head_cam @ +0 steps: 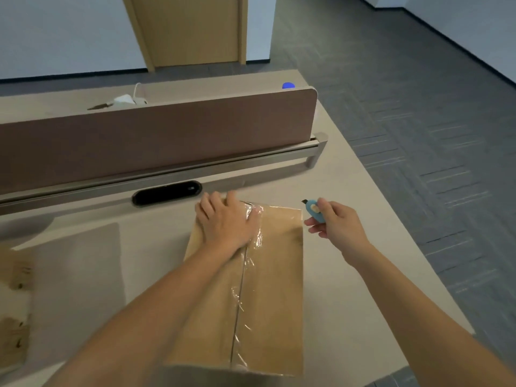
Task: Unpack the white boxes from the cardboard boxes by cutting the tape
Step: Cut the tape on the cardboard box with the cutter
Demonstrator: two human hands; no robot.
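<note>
Both forearms reach out over a long cardboard box (pixel 268 289) lying flat on the desk (pixel 349 275). Its brown top is plain, and wrinkled clear tape (pixel 252 263) runs down the centre seam. The left hand (pixel 223 219) presses flat, fingers straight, on the box's far end. The right hand (pixel 339 224) pinches a small blue cutter (pixel 314 210), short blade out, just off the far right corner and clear of the cardboard. A bare strip of desk separates the box from the desk's right edge. Beyond the far end sit a black cable slot (pixel 167 192) and a brown divider panel (pixel 167 135). Cardboard scraps (pixel 14 275) lie at far left.
</note>
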